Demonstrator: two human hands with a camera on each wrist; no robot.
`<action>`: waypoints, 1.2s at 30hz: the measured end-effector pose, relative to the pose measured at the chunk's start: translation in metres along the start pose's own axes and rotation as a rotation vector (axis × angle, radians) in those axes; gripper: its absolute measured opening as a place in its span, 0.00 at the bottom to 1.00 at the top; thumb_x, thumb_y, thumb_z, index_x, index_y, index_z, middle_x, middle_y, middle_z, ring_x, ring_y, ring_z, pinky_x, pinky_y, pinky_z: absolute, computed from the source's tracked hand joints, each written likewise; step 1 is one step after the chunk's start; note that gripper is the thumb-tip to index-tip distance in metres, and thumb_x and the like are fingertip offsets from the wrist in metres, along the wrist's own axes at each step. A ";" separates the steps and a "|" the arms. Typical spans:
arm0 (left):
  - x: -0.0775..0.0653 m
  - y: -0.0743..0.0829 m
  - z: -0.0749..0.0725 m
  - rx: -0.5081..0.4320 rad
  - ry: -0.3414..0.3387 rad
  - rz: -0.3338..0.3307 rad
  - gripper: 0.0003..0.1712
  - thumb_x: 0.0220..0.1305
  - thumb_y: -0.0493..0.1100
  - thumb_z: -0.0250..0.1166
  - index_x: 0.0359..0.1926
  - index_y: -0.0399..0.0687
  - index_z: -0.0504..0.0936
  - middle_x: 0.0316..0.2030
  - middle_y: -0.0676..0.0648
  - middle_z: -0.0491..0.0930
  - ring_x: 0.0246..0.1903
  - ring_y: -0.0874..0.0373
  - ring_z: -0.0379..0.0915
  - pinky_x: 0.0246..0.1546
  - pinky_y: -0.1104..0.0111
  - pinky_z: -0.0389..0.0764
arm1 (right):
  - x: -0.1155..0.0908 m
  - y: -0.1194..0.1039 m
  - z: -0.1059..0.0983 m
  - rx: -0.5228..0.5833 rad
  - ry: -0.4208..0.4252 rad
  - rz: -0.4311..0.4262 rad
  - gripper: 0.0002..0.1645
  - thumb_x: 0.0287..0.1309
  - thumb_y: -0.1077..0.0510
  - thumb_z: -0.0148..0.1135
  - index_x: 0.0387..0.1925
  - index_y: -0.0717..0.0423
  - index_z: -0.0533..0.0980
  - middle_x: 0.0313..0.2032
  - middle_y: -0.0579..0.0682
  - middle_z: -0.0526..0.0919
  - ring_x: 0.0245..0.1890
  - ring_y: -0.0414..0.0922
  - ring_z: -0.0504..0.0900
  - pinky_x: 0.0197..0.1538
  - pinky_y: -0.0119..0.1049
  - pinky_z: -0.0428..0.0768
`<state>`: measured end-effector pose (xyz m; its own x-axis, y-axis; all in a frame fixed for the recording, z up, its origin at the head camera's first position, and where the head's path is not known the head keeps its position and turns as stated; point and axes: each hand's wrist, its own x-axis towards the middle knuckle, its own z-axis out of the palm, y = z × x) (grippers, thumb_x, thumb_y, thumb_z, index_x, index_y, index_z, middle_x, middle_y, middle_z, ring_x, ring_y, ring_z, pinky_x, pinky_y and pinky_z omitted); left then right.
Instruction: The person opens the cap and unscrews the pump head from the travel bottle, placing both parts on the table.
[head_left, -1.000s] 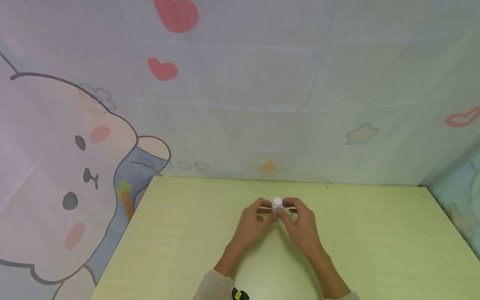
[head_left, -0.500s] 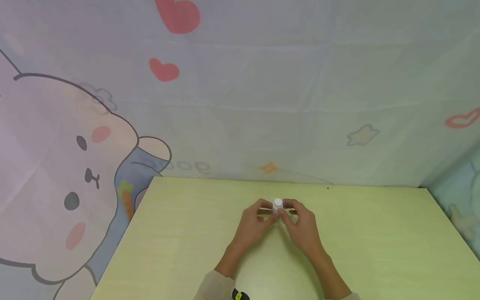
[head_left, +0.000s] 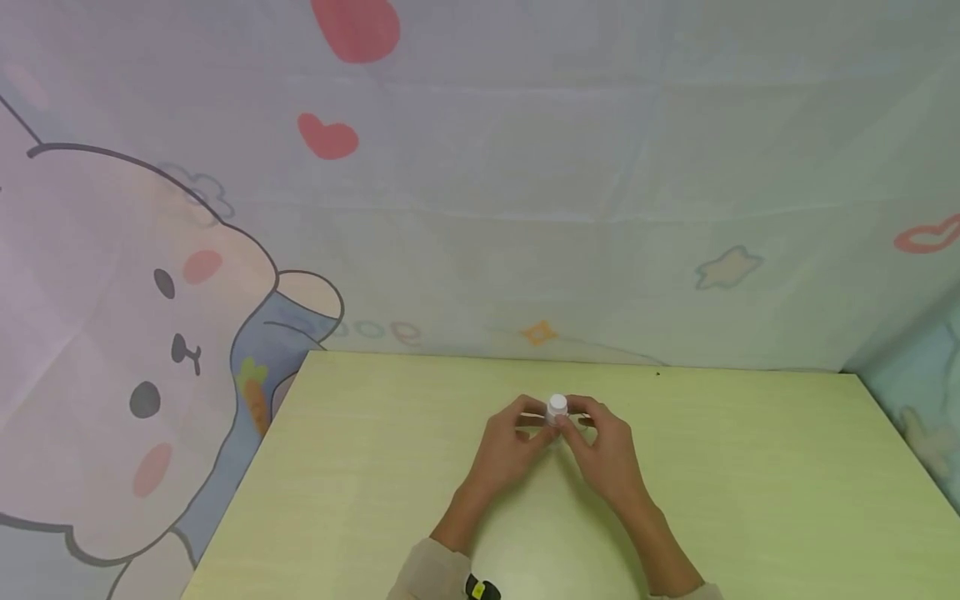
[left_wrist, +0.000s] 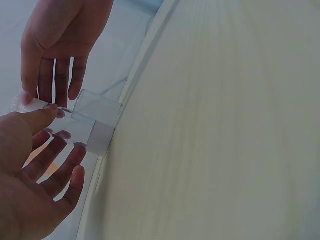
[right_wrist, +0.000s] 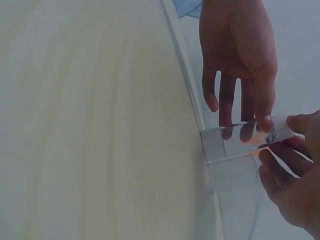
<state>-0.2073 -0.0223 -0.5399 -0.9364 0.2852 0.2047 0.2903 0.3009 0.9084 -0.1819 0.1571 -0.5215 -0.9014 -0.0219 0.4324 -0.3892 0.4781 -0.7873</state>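
A small clear bottle with a white cap [head_left: 557, 402] stands upright on the table between my two hands. My left hand [head_left: 504, 450] holds it from the left, its thumb and fingertips against the clear body [left_wrist: 75, 127]. From the right, my right hand [head_left: 606, 454] pinches it up by the white top [right_wrist: 282, 127], thumb in front and fingers behind. The bottle's lowest part is white [right_wrist: 212, 143]. Close beside it, toward my right hand, a clear, cup-like container [right_wrist: 234, 172] sits on the table, mostly hidden by my fingers in the head view.
The pale yellow-green table [head_left: 360, 467] spreads out on both sides of my hands. Behind its far edge hangs a cloth backdrop [head_left: 487, 167] printed with hearts and a cartoon animal. A dark speck [head_left: 658, 374] lies near the far edge. A black wristband [head_left: 480, 587] shows at my left sleeve.
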 end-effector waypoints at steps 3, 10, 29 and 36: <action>0.000 0.000 0.000 0.002 0.002 0.000 0.16 0.72 0.55 0.71 0.56 0.60 0.82 0.56 0.58 0.84 0.56 0.55 0.84 0.53 0.54 0.84 | -0.001 0.000 -0.001 0.000 -0.005 0.003 0.17 0.71 0.56 0.70 0.57 0.59 0.82 0.51 0.54 0.88 0.55 0.54 0.85 0.57 0.53 0.84; 0.000 0.001 0.001 0.002 0.001 -0.002 0.15 0.72 0.55 0.71 0.56 0.61 0.82 0.56 0.58 0.84 0.56 0.54 0.84 0.53 0.54 0.84 | -0.001 0.001 0.000 -0.002 0.001 -0.027 0.18 0.71 0.58 0.70 0.58 0.60 0.82 0.52 0.54 0.88 0.56 0.55 0.85 0.56 0.54 0.84; 0.000 0.003 0.000 -0.001 0.004 0.000 0.16 0.72 0.54 0.72 0.55 0.59 0.82 0.56 0.57 0.85 0.57 0.49 0.84 0.53 0.54 0.84 | 0.000 0.000 0.001 0.003 0.014 -0.012 0.16 0.71 0.58 0.70 0.56 0.61 0.81 0.51 0.54 0.88 0.55 0.53 0.85 0.55 0.54 0.84; -0.001 0.002 0.000 -0.010 -0.002 -0.012 0.16 0.72 0.54 0.72 0.55 0.59 0.82 0.56 0.57 0.85 0.57 0.47 0.83 0.54 0.51 0.83 | -0.001 0.000 -0.001 0.007 0.009 -0.021 0.16 0.71 0.60 0.70 0.57 0.61 0.82 0.51 0.55 0.88 0.54 0.55 0.85 0.55 0.55 0.84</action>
<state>-0.2059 -0.0222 -0.5379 -0.9394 0.2834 0.1928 0.2769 0.2957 0.9143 -0.1810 0.1573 -0.5213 -0.8913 -0.0244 0.4528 -0.4097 0.4715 -0.7809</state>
